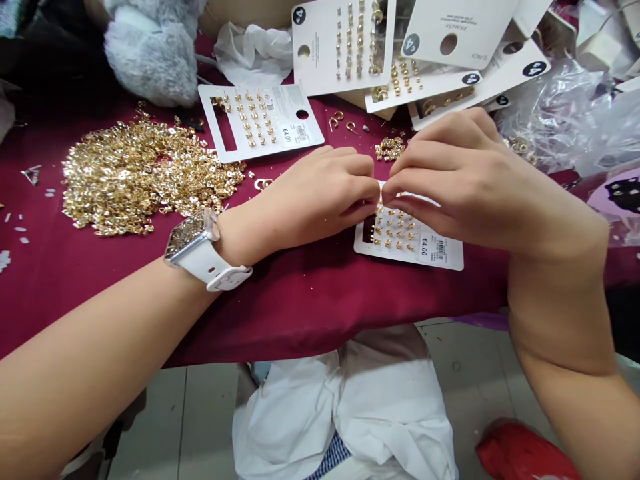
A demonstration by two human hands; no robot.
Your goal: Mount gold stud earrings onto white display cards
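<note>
Over the upper part of a white earring card, my left hand and my right hand meet with their fingertips close together. Both hands are closed in a pinch. A tiny gold piece shows between the fingertips; what each hand grips is too small to name. Rows of gold backs show on the card, and its top edge is hidden by the hands. Behind my left hand lies another earring card, back side up. A small cluster of gold backs sits just beyond my fingers.
A large heap of gold earring backs spreads at the left. More earring cards overlap at the back, beside clear plastic bags at the right. A grey fluffy item lies at the back left. Loose hoops lie near the middle.
</note>
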